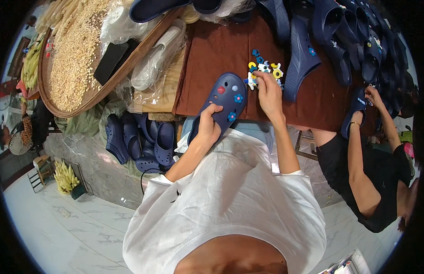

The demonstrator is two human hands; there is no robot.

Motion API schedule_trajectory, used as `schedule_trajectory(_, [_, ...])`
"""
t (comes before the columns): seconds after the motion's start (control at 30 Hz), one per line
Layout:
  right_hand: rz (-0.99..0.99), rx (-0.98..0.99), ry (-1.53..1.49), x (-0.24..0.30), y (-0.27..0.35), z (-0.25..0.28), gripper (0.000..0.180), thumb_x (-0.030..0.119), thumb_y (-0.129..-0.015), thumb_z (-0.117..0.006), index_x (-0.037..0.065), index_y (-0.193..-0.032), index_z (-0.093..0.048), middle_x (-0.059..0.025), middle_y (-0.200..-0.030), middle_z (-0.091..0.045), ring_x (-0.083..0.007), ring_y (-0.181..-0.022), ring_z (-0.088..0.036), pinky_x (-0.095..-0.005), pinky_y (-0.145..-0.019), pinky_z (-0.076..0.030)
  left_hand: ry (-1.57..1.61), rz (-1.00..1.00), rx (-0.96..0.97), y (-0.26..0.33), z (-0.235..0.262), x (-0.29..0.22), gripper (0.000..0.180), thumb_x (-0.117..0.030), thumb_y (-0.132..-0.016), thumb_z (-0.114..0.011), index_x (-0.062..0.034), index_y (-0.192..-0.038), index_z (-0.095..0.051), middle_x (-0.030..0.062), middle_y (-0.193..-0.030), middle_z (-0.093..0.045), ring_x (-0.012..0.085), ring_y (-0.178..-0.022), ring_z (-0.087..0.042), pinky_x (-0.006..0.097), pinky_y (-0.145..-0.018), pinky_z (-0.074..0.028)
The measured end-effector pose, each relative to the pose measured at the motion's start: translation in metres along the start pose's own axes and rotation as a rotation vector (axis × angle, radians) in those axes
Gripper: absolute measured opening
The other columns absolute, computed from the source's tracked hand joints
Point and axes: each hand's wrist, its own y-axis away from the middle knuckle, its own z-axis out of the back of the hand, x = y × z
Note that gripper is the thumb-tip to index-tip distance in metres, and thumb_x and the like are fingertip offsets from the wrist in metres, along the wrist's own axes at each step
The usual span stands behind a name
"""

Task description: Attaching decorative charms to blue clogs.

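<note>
My left hand [209,122] is closed round a navy clog [211,98], its thumb on the perforated upper. The clog carries a red charm [221,90], a pale round charm [234,88] and two blue flower charms [238,98] with red centres. My right hand [270,96] reaches down to a small pile of shoe charms [265,68] in white, yellow and blue on the brown cloth. Its fingertips are bent together at the pile's near left side, by a white charm [251,81]. Whether they grip a charm is hidden.
Another navy clog [304,57] stands right of the charms, before rows of clogs [351,34]. More clogs [139,139] lie at lower left. Left are a round tray [68,59] of pale grain and a wrapped white shoe [158,55]. At right, a co-worker [367,169] handles a clog.
</note>
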Motion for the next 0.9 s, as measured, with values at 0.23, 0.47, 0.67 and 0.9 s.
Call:
schedule_trajectory(0.23, [0.110,-0.236,0.491,-0.026,-0.042,-0.001,0.020,0.003,-0.085,-0.057,0.000,-0.105,-0.061,-0.0196,-0.098,-0.056,-0.0378,-0.094,-0.055,-0.0460,-0.082,-0.045,0.021,-0.009,-0.028,0.000,-0.005,0.002,0.031,-0.004,-0.077,-0.055,-0.0017,-0.108,-0.054,0.0132,-0.105,-0.062,0.0263,-0.097,-0.061,0.038,-0.084,-0.052])
schedule_trajectory(0.47, [-0.003,-0.164,0.527,-0.033,-0.058,-0.003,0.022,0.005,-0.079,-0.067,0.000,-0.100,-0.061,-0.0195,-0.099,-0.055,-0.0373,-0.093,-0.057,-0.0449,-0.083,-0.047,0.131,-0.006,-0.038,-0.003,0.000,-0.001,0.041,-0.018,-0.078,-0.053,0.0014,-0.115,-0.053,0.0172,-0.112,-0.062,0.0317,-0.099,-0.061,0.047,-0.092,-0.048])
schedule_trajectory(0.67, [-0.032,-0.185,0.494,-0.041,-0.062,-0.001,0.018,0.003,-0.079,-0.064,0.000,-0.096,-0.057,-0.0211,-0.096,-0.055,-0.0370,-0.089,-0.059,-0.0459,-0.078,-0.047,0.175,0.018,0.049,-0.006,0.002,-0.002,0.043,-0.021,-0.078,-0.053,0.0013,-0.114,-0.057,0.0164,-0.112,-0.064,0.0304,-0.100,-0.062,0.044,-0.092,-0.047])
schedule_trajectory(0.9, [0.125,-0.217,0.217,0.004,-0.039,0.000,0.014,0.004,-0.083,-0.061,0.002,-0.096,-0.058,-0.0114,-0.091,-0.059,-0.0270,-0.081,-0.061,-0.0379,-0.071,-0.049,0.165,-0.004,0.095,-0.008,0.009,0.000,0.047,-0.020,-0.075,-0.052,0.0017,-0.116,-0.056,0.0167,-0.113,-0.064,0.0302,-0.101,-0.062,0.043,-0.092,-0.048])
